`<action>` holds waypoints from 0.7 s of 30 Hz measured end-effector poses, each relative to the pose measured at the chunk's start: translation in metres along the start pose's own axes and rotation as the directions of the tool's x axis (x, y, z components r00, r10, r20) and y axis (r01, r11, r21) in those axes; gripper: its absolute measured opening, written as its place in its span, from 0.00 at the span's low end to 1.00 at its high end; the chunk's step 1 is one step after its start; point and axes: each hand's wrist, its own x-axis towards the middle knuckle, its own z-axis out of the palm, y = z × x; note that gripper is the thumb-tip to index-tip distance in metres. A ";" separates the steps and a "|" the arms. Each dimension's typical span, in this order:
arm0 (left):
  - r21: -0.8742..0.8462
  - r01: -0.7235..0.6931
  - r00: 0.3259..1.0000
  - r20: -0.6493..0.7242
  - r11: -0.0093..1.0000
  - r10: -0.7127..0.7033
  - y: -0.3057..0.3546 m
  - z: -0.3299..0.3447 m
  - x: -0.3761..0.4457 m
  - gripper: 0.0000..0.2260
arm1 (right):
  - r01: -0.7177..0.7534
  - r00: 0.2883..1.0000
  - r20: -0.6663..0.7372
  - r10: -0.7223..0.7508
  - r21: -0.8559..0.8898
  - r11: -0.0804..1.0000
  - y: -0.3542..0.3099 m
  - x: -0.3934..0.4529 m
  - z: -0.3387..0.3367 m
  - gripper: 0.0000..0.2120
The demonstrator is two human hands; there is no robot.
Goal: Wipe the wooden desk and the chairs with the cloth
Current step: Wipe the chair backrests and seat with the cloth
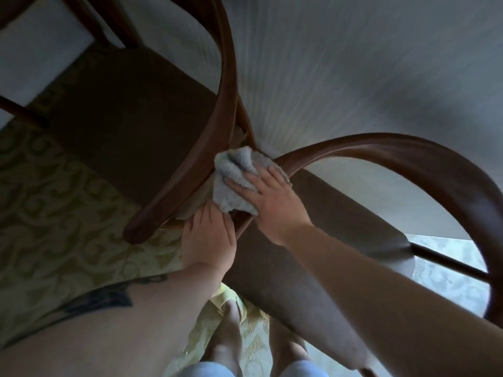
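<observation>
Right hand, fingers flat and spread, presses a grey cloth onto the curved wooden armrest where 2 chairs meet. Left hand, fingers relaxed, rests on the left chair's seat edge, just below the cloth.

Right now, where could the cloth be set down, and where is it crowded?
Both chair seats are bare: the left chair and the right chair. Crowded where the curved backs meet, with the right hand pressing the cloth and the left hand beside it.
</observation>
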 end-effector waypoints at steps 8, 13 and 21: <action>0.013 -0.016 0.999 -0.032 1.000 0.016 -0.003 0.005 -0.001 0.15 | -0.058 0.998 -0.010 0.059 0.094 0.994 -0.042 -0.005 0.011 0.28; -0.034 -0.010 1.000 -0.023 0.999 0.010 0.000 0.000 0.000 0.19 | -0.322 0.924 -0.192 0.331 0.080 0.943 0.023 -0.006 -0.003 0.34; -0.032 -0.002 1.000 -0.020 0.999 0.001 0.000 0.000 -0.001 0.19 | 0.042 0.999 -0.008 -0.042 -0.024 0.999 -0.006 -0.006 0.021 0.34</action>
